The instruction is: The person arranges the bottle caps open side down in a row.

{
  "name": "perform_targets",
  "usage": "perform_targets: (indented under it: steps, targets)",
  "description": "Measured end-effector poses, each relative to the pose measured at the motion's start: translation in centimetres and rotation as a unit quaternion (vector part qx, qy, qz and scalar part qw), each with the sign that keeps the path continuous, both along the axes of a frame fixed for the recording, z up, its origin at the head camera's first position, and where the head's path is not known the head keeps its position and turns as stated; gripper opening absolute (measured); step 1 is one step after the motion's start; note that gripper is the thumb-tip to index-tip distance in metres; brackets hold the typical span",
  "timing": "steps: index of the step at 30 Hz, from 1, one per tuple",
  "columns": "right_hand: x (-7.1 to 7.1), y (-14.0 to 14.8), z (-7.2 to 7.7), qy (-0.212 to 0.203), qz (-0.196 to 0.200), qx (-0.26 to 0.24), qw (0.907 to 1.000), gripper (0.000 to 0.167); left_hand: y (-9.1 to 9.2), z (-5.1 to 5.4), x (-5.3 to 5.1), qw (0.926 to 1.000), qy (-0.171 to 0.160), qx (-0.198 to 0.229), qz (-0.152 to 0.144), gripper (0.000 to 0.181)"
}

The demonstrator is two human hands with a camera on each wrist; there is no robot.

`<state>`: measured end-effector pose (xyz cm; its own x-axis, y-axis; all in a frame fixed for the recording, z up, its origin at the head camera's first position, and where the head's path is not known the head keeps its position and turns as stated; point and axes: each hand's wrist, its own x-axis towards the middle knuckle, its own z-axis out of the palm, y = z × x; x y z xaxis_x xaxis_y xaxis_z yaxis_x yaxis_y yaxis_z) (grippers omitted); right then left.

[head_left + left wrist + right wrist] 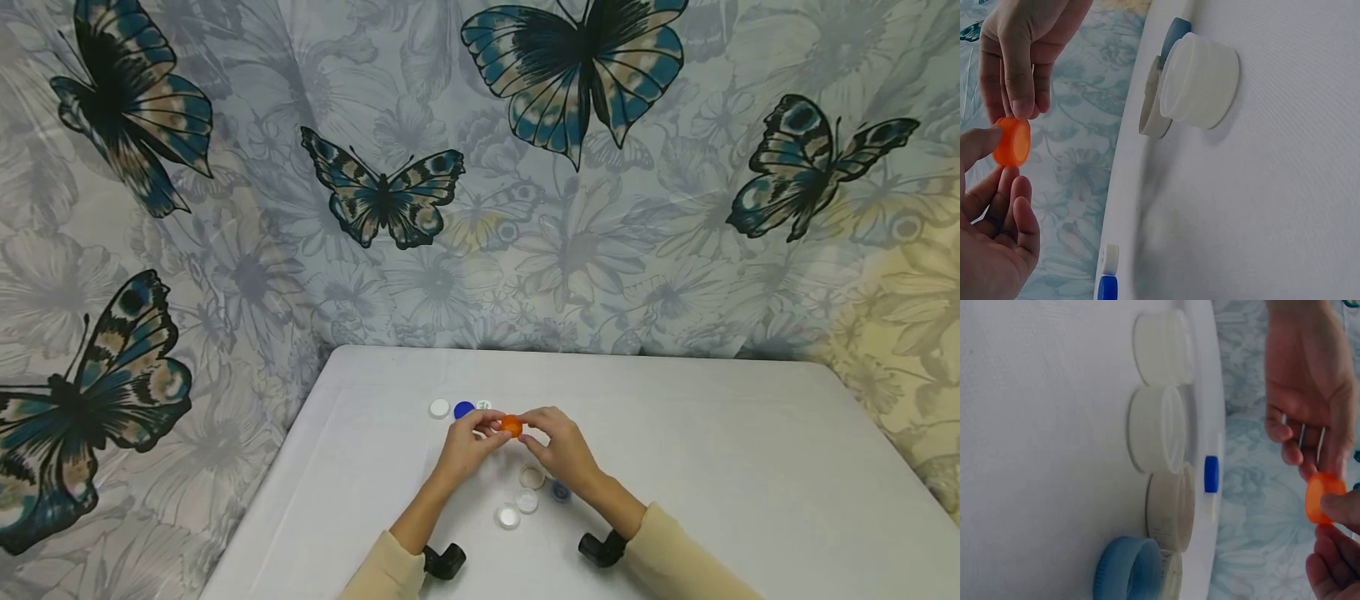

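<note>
An orange bottle cap [512, 426] is held up above the table between both hands. My left hand [465, 450] pinches it from the left, thumb on one side and fingertips beneath in the left wrist view. From the right, my right hand [566, 454] also grips the cap, its thumb [1342, 506] lying against it in the right wrist view. Under and nearer than the hands lie a beige cap [532, 477], two white caps [527, 500] and a grey-blue cap [1125, 569]. A pale yellowish rim [1174, 575] shows partly behind the grey-blue one.
Beyond the left hand a white cap [439, 408], a blue cap [464, 409] and a printed white cap [483, 405] sit in a row, the last two partly covered. The white table [720, 467] ends at a butterfly-patterned cloth [570, 250]. Black wrist mounts [446, 562] stick out by the sleeves.
</note>
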<state>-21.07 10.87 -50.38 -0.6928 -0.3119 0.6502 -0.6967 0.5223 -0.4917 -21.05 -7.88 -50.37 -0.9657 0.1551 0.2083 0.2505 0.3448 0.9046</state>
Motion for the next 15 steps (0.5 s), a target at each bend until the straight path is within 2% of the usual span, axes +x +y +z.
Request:
perform_targets:
  steps: [3,5,15]
  targets:
    - [-0.05,-0.16,-0.19,0.082,-0.003,0.020,0.9964,0.037,0.06,0.17,0.09,0.9999,0.002,0.013,0.009,0.029]
    - [-0.11,-0.25,-0.22,0.108,-0.005,0.022,0.9939,0.039,0.07,0.21,0.15,0.9998,0.002,0.017,0.010,0.029]
    - [0.05,-0.32,-0.45,0.120,-0.022,0.022,0.9923,0.036,0.06,0.19,0.24,0.9999,-0.005,0.013,0.008,0.029]
